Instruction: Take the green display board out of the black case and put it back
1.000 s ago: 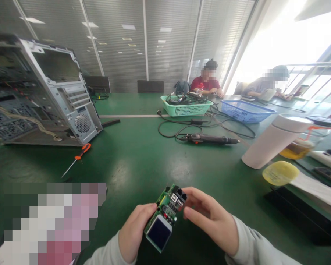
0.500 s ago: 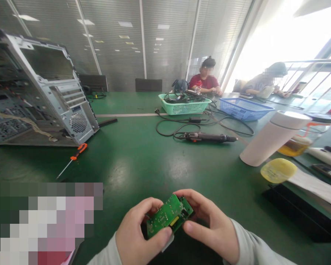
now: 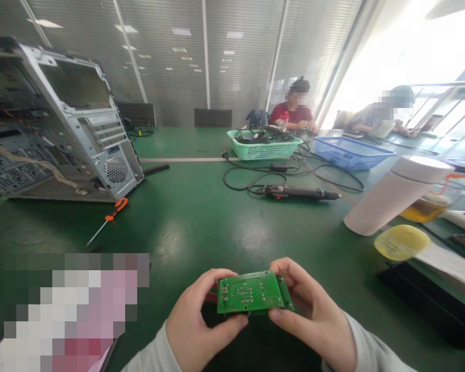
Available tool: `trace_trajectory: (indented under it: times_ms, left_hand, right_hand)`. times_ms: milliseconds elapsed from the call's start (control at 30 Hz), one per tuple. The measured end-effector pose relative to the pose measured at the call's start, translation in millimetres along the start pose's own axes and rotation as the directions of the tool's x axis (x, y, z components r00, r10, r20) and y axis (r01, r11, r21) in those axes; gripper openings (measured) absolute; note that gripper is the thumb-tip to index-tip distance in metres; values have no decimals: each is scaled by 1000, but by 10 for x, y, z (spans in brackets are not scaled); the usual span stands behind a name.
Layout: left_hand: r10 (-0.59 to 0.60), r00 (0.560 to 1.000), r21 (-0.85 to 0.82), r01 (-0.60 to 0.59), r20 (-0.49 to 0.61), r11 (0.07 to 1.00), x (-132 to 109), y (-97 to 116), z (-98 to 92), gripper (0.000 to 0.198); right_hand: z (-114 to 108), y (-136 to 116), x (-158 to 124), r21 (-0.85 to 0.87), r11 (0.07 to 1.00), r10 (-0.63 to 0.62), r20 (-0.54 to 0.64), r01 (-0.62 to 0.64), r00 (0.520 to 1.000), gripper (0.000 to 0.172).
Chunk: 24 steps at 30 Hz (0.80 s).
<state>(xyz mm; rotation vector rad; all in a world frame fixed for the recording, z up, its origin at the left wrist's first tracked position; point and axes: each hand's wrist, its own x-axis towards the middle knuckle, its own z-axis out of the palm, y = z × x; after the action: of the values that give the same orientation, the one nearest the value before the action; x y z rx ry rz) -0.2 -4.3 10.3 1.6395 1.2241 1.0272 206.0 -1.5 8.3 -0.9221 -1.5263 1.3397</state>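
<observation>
Between my two hands is a green circuit board (image 3: 251,292), its soldered side facing up toward me. A second green board shows under it at the right end. My left hand (image 3: 203,315) grips the left end, with its thumb along the near edge and the fingers behind. My right hand (image 3: 312,312) pinches the right end between thumb and fingers. The boards are held above the green table (image 3: 201,206). Whatever lies between the two boards is mostly hidden.
At the left stand an open computer case (image 3: 77,124) and an orange-handled screwdriver (image 3: 109,218). Ahead lie a corded electric screwdriver (image 3: 298,193), a green basket (image 3: 265,150) of cables and a blue basket (image 3: 352,154). A white tumbler (image 3: 395,196) is at right. Two people sit farther back.
Both hands have turned the circuit board from a slanted position to nearly level, its soldered face now more toward me. The whole view has shifted slightly.
</observation>
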Motion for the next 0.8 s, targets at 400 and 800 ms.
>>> trace_trajectory:
  times_ms: [400, 800]
  left_hand:
    - [255, 967, 111, -251, -24, 962, -5, 112, -5, 29]
    - [309, 951, 43, -309, 12, 950, -20, 7, 5, 46]
  right_hand:
    - [-100, -14, 57, -421, 856, -262, 148, 301, 953, 39]
    - [25, 59, 20, -592, 684, -432, 142, 426, 891, 28]
